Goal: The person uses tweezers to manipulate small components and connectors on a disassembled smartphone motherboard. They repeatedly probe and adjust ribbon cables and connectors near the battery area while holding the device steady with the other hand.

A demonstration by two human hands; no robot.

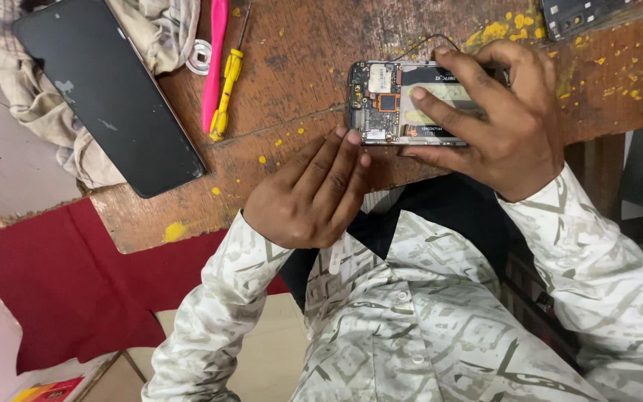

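Note:
An opened phone (388,100) with its back cover off lies on the worn wooden table (292,67), its circuit board and battery showing. My right hand (500,126) grips it from the right, fingers spread over the battery area and the far edge. My left hand (310,193) rests flat on the table just in front of the phone, fingers held together, fingertips touching the phone's near left corner. It holds nothing. A thin black wire (418,41) curls from the phone's far edge.
A black phone screen panel (106,89) lies on a checked cloth (24,97) at the far left. Beside it are a pink pry tool (214,63), a yellow screwdriver (226,93) and a small metal ring (199,56). Another phone part (578,15) sits far right.

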